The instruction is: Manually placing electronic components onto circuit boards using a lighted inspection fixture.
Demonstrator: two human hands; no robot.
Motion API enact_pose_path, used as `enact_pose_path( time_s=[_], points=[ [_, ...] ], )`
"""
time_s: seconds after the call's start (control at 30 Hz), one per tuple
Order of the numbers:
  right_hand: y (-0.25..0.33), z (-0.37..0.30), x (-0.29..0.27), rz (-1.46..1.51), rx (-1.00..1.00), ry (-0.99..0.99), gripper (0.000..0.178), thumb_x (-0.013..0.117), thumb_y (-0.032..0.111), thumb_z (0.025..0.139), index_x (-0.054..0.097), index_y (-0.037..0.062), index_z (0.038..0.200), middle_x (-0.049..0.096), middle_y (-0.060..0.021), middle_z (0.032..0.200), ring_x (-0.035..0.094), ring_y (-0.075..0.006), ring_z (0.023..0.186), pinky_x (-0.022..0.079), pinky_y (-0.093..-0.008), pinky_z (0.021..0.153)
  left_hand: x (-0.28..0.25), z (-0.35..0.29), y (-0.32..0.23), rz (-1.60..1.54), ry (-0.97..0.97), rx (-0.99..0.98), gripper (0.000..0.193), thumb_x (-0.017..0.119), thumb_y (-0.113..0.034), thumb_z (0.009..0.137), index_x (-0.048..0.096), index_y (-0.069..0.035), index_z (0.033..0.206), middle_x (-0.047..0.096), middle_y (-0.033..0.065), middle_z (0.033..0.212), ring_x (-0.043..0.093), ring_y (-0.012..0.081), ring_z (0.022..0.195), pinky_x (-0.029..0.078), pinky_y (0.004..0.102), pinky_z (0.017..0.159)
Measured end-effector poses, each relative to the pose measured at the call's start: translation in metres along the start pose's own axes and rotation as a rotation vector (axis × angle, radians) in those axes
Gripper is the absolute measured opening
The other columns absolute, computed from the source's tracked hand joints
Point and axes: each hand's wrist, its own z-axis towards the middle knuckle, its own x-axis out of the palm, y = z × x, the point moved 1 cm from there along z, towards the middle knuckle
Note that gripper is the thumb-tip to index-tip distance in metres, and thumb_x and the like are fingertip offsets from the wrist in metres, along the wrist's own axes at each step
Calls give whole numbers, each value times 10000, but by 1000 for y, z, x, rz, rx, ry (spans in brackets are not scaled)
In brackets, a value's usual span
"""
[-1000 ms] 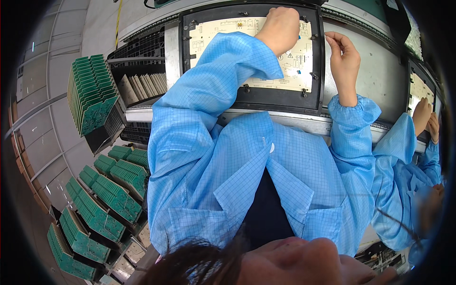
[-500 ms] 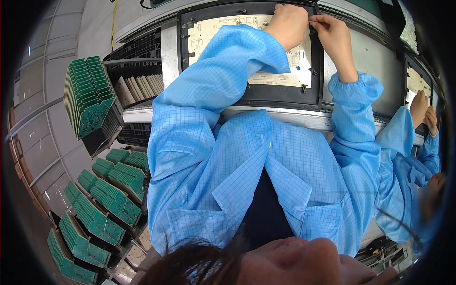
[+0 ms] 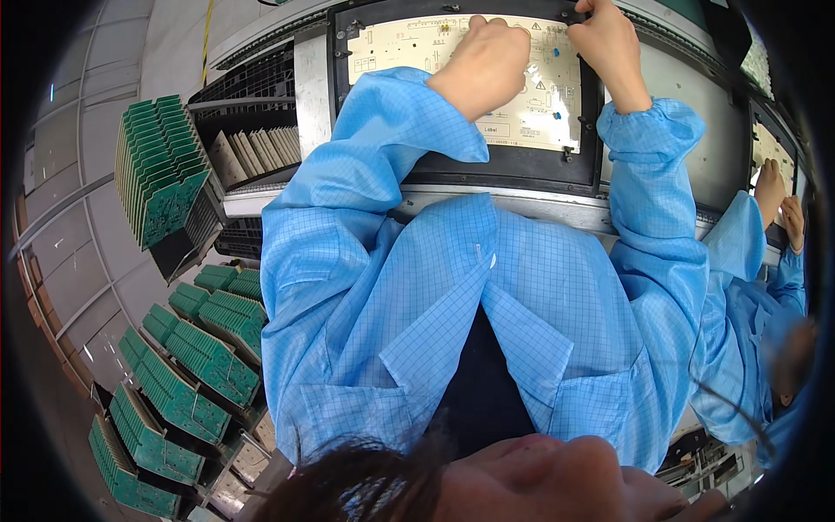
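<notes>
A cream circuit board point(image 3: 417, 54) with printed markings lies in a black frame point(image 3: 487, 163) at the far side of my body. My left hand point(image 3: 487, 65) is over the middle of the board, its fingers bent down and closed; the tips and anything in them are hidden. Small blue components point(image 3: 557, 115) stand on the board to the right of this hand. At the frame's far right corner is my right hand point(image 3: 609, 48), fingers bent and closed near the frame's edge. The picture's upper edge cuts it off, so I cannot make out what it holds.
Green circuit boards point(image 3: 156, 174) stand upright in a rack at left, with several more racked boards point(image 3: 196, 374) below. Pale boards point(image 3: 252, 157) fill a black bin. A metal rail point(image 3: 522, 209) runs before me. At right, a co-worker's hands point(image 3: 770, 191) work at another board.
My left hand has moved left and slightly nearer across the board, uncovering a blue component. My right hand has moved farther away, toward the top edge. The board sits slightly higher in view.
</notes>
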Motion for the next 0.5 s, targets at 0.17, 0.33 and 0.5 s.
enact_pose_path(
  time_s=[0.17,0.33,0.5],
  points=[
    [9,-13,3,-161,-90,-34,241,648,21,729,588,32,962,646,-232,789,630,-439,792,482,-522,695,13,2,-7,75,-66,-45,147,675,-125,818,722,-2,885,684,170,812,634,312,814,442,411,893],
    [-5,-44,-4,-34,-430,71,143,687,63,800,673,39,940,663,-117,778,615,-327,765,492,-418,693,5,3,-5,-95,12,-59,160,662,-117,819,708,18,891,691,172,816,664,315,772,508,394,795],
    [-10,-74,8,120,-492,181,121,676,42,805,666,39,926,624,-125,899,574,-316,889,478,-410,760,-34,9,-17,-547,-13,-376,119,611,-25,800,634,47,893,662,242,859,643,399,871,500,461,793]
  ],
)
